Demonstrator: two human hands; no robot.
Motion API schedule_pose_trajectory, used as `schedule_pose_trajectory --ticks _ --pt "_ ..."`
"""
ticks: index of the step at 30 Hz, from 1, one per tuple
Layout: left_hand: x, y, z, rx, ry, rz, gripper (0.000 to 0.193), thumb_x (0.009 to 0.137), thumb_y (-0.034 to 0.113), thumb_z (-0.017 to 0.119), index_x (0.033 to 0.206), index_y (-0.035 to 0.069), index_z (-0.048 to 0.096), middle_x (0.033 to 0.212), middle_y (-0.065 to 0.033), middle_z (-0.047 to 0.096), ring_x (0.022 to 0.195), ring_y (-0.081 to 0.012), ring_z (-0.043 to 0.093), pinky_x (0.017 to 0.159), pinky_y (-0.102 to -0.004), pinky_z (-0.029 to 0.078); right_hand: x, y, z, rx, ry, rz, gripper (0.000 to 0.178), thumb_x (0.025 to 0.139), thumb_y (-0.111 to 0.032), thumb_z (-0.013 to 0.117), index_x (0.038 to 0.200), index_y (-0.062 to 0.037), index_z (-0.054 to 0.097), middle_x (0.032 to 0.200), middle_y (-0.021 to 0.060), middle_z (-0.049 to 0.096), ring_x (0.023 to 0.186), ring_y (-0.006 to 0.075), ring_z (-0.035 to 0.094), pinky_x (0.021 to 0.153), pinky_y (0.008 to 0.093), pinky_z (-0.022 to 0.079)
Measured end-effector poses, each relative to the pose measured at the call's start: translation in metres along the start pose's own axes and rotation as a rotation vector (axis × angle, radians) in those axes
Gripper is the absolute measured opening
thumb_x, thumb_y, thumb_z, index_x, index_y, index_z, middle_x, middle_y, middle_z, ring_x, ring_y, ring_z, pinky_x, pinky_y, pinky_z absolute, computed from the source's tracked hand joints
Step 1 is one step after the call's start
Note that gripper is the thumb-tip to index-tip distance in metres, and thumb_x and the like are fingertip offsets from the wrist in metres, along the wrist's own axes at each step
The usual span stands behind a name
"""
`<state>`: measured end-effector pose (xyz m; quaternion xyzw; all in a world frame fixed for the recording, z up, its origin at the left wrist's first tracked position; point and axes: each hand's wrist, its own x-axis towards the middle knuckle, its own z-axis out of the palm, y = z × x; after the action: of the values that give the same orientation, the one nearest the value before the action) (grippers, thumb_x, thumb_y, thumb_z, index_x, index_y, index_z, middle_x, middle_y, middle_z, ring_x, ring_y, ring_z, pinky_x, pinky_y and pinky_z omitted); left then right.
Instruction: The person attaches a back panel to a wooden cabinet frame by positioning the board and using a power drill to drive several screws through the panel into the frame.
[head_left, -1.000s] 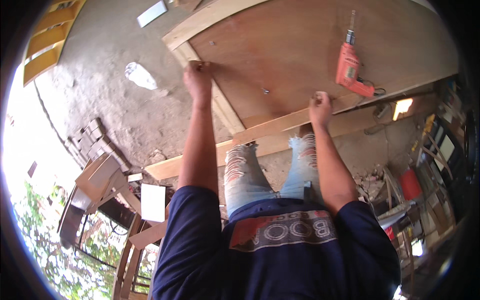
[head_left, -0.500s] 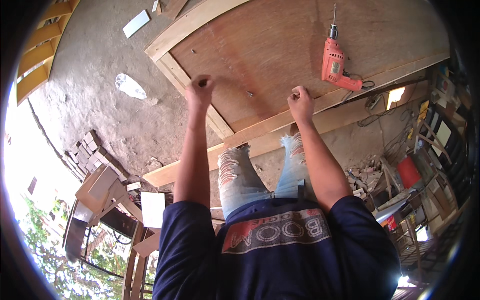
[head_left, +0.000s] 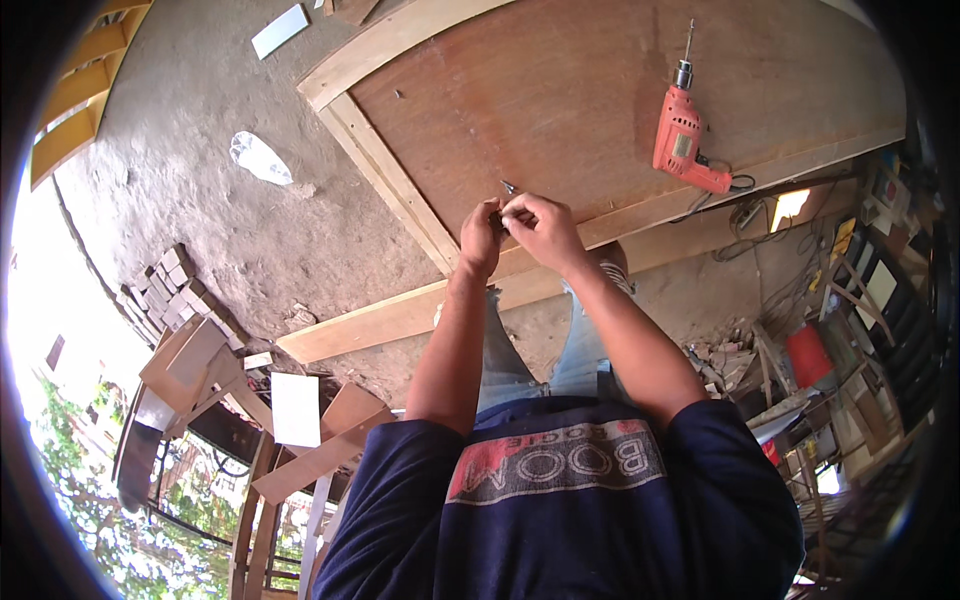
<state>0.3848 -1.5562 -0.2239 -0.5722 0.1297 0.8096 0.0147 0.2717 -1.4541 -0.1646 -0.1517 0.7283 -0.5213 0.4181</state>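
Note:
My left hand (head_left: 481,240) and my right hand (head_left: 545,230) are together over the near edge of a framed wooden panel (head_left: 560,110). Both are closed, fingertips meeting around something small and dark that I cannot make out. Just beyond the fingers, a small metal piece (head_left: 509,187) lies on the panel. Another small piece of hardware (head_left: 398,94) rests farther left, near the frame. To the right, a red corded drill (head_left: 680,140) lies on the panel, its bit pointing away from me.
A long wooden board (head_left: 370,328) runs along the panel's near side. On the rough ground at left are a clear plastic bag (head_left: 260,158), a white piece (head_left: 280,31) and stacked blocks (head_left: 180,285). Wood scraps and a red object (head_left: 808,356) clutter the right; cables (head_left: 760,240) lie near the drill.
My hands were apart, the left over the panel's left frame and the right near its front edge. They have come together in the middle, fingers touching. The drill stays on the panel.

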Motion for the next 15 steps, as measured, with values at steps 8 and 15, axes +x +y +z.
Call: schedule_pose_trajectory --ticks 8,15 --pt "0.012 0.100 0.004 0.712 0.423 0.642 0.033 0.100 0.032 0.074 0.098 0.000 0.073 0.069 -0.0007 0.060 0.065 -0.0113 0.055 0.062 -0.0313 0.048 0.043 0.029 0.015 -0.635 0.166 0.011 0.018 0.088 -0.017 0.077 0.100 -0.0084 0.066 0.097 0.0139 0.073 0.093 0.0357 0.072 0.080 0.0489 0.058" --pt "0.038 0.204 0.060 1.149 0.640 0.970 0.039 0.092 0.036 0.083 0.103 0.000 0.078 0.077 -0.0108 0.072 0.073 -0.0230 0.068 0.070 -0.0382 0.054 0.052 0.038 0.039 -1.010 0.109 0.126 0.013 0.085 -0.015 0.072 0.097 -0.0113 0.070 0.092 0.0114 0.073 0.091 0.0313 0.073 0.079 0.0455 0.060"
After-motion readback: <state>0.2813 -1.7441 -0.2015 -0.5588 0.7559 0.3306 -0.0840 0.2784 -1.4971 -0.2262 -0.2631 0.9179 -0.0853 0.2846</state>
